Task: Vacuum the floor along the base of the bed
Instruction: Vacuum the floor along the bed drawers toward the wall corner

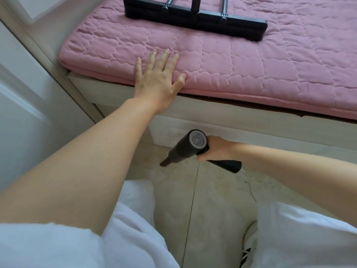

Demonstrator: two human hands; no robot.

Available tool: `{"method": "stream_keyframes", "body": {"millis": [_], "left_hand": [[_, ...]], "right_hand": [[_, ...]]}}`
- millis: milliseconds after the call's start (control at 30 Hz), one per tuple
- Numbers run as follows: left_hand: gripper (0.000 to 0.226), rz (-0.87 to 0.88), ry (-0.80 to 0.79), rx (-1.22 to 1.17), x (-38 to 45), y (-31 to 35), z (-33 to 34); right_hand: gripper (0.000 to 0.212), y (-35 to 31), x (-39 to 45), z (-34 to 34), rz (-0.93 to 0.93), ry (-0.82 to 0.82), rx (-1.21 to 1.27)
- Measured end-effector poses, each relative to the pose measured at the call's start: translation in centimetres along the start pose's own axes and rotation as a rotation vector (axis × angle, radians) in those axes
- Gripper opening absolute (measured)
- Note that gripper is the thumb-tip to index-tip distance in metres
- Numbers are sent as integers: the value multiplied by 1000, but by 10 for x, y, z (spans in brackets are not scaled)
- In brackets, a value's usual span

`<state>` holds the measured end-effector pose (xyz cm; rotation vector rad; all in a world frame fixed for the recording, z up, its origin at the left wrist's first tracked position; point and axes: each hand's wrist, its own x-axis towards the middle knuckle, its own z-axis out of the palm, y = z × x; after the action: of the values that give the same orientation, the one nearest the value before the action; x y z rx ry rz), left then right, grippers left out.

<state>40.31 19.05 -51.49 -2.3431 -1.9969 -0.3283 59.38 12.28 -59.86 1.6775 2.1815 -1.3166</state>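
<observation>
The right hand (214, 148) grips the vacuum (190, 147) by its handle, fingers curled fully round it; the handle's free end projects toward the right. The vacuum is a small black handheld unit. Its nozzle (164, 163) points down and left, with the tip at or just above the floor (212, 200) near the bed base (251, 130) — contact cannot be confirmed from this view.

The left hand (157, 78) lies flat on the pink pad (251, 70) near the pad's front edge and front-left corner. Its fingers are straight and spread, and it holds nothing. It appears to serve as a brace while the person leans down.

Progress, as a judgement: the task is under way but not complete. Dark specks (245, 180) lie on the floor to the right of the nozzle, close to the bed base and beneath the right forearm, so that stretch looks uncleaned. The floor directly left of the nozzle shows fewer visible specks, though part of it is hidden by the left arm. The strip along the base further right runs out of view and cannot be assessed.

A black broom head (195, 18) rests on the pad near its back edge — not in use. A shoe (249, 246) shows at the lower edge of the view.
</observation>
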Motion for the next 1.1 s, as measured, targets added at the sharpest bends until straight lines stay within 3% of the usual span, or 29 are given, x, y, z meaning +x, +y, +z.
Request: {"method": "stream_keyframes", "body": {"millis": [367,1100], "left_hand": [[65,-35,-143,-18,-33,7,-26],[64,42,-62,11,8,16,-5]], "right_hand": [[24,-9,-23,4,-31,-54,-111],[32,26,-35,-7,69,62,-133]]}}
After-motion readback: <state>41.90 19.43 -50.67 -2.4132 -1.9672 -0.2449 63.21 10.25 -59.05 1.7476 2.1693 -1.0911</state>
